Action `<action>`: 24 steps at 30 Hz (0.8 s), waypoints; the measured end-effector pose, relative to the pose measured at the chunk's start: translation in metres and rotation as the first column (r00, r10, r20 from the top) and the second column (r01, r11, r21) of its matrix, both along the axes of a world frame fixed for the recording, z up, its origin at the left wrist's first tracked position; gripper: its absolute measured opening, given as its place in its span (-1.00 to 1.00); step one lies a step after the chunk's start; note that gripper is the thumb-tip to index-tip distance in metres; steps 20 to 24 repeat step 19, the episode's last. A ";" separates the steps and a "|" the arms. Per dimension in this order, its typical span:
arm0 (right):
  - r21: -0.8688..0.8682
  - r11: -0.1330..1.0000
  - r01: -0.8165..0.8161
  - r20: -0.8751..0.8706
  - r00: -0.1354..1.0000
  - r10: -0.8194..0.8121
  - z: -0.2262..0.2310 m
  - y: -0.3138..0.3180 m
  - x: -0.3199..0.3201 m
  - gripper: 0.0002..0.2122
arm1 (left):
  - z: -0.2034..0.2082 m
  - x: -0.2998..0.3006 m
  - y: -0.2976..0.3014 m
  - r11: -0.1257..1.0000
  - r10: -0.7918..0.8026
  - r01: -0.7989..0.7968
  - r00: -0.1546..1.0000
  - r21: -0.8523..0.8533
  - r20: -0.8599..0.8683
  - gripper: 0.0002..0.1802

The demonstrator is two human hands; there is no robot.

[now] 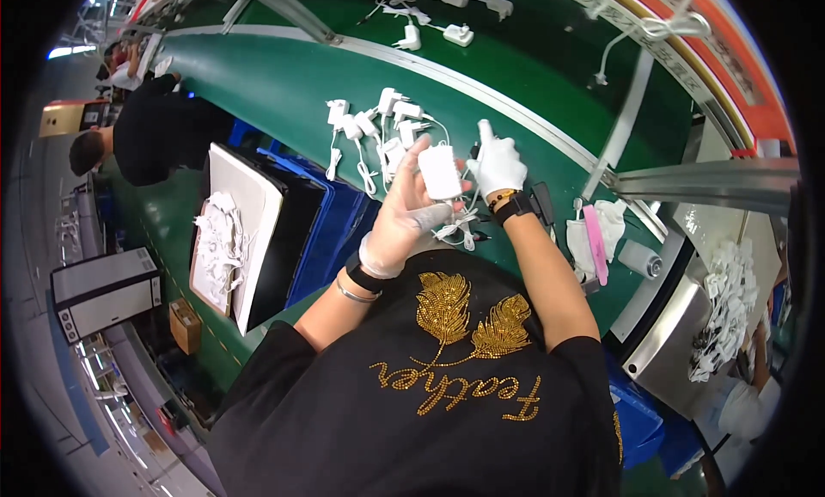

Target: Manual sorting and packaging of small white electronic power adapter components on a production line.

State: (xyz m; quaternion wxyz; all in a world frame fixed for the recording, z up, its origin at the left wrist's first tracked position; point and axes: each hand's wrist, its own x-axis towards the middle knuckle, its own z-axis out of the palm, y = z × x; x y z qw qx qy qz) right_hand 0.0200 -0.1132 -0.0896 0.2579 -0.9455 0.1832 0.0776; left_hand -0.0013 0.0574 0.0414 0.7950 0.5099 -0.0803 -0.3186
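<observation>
My left hand (402,220), in a thin clear glove, holds a white rectangular power adapter (440,172) up over the green conveyor belt (275,84). My right hand (498,166), in a white glove with a black watch at the wrist, is curled right beside the adapter, one finger pointing up. Something small and dark shows at its fingers; what it grips is unclear. A white cord (455,230) loops down below both hands.
A pile of white adapters with cords (378,127) lies on the belt beyond my hands, with more adapters (447,28) farther back. Blue crates (335,226) and a white tray of cords (225,239) sit left. A pink tool (595,232) lies right. A person in black (155,127) works far left.
</observation>
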 end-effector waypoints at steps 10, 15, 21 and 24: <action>0.936 0.174 0.308 -0.159 0.806 -0.570 -0.018 -0.031 -0.058 -0.16 | 0.011 0.001 -0.006 0.996 -0.086 0.085 0.993 -0.018 -0.076 -0.09; 0.993 -0.101 0.063 -0.109 0.825 -0.554 0.069 -0.025 -0.116 -0.11 | 0.010 0.001 -0.016 0.989 -0.147 0.146 0.983 -0.017 -0.113 -0.17; 0.990 -0.112 -0.087 0.017 0.855 -0.519 0.084 -0.013 -0.141 -0.06 | 0.003 -0.003 -0.027 0.981 -0.189 0.192 0.980 0.038 -0.069 -0.24; 0.990 -0.112 -0.087 0.017 0.855 -0.519 0.084 -0.013 -0.141 -0.06 | 0.003 -0.003 -0.027 0.981 -0.189 0.192 0.980 0.038 -0.069 -0.24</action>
